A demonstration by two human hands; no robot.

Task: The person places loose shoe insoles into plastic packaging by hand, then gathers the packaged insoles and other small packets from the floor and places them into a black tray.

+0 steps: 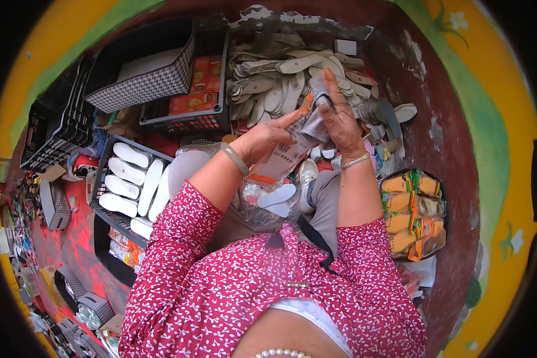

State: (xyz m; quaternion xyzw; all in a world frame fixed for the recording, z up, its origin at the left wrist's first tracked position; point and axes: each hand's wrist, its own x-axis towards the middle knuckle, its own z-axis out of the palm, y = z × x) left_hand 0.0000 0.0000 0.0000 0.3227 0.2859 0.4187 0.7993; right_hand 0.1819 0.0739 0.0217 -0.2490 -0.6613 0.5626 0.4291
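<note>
My left hand [262, 140] grips the lower part of a clear plastic packet [289, 149] with an orange-edged printed card inside. My right hand [339, 116] pinches the packet's top end, where a grey insole shows through the plastic, fingers pointing up. Both hands hold it above my lap, in front of a big heap of grey and white insoles [286, 77] on the floor. More loose white insoles [277, 197] lie on my knees under the packet.
A black crate [104, 179] with white insoles stands at my left. Behind it are a black crate [188, 122] of orange boxes and a checked fabric bin [143, 86]. A black basket [414, 215] of orange-and-green packed items sits at my right.
</note>
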